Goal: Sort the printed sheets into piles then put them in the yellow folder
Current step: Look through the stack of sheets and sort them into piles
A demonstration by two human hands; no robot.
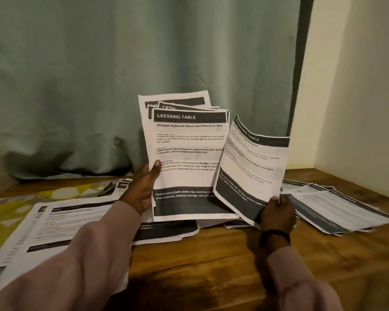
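My left hand (144, 189) grips a fanned stack of printed sheets (186, 158) upright above the table; the front page is headed "DRESSING TABLE". My right hand (277, 214) pinches the bottom edge of a single sheet (252, 171), tilted to the right of the stack and overlapping its lower right corner. One pile of sheets (337, 207) lies flat at the right of the table. Another pile (61, 223) lies at the left, partly under my left sleeve. A yellow patterned surface (11, 209) shows at the far left; whether it is the folder I cannot tell.
The wooden table (211, 254) has bare wood in front of me. A green curtain (144, 75) hangs behind it and a cream wall (357, 86) closes off the right side. More sheets (169, 230) lie under the held stack.
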